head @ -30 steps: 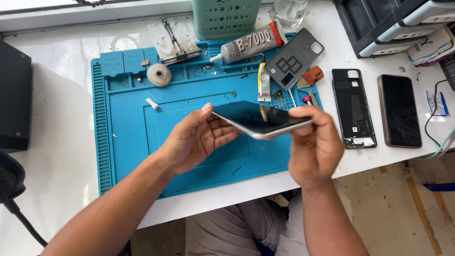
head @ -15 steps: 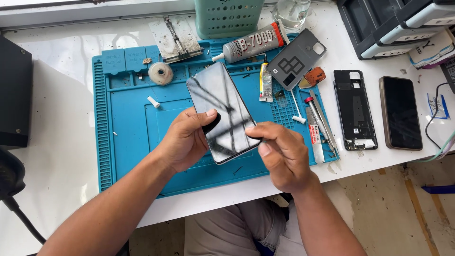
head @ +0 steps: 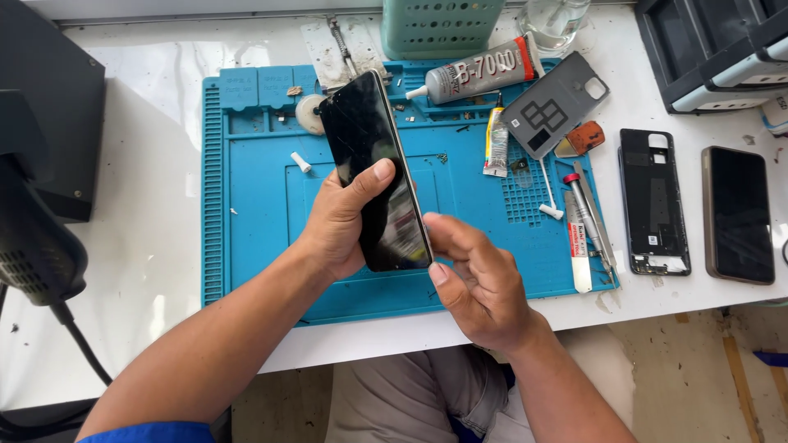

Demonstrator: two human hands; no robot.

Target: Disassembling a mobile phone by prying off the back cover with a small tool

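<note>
gripping black phone [head: 376, 168], left hand [head: 341, 221], right hand [head: 476, 283] touching edge

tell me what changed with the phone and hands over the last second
The phone turned from lying nearly flat, edge-on, to upright with its dark screen facing the camera. The left hand kept its grip throughout. The right hand let go of the phone's end and moved down to its lower right edge, fingers touching there. The blue mat, glue tube and parts on the table stayed put.
</note>
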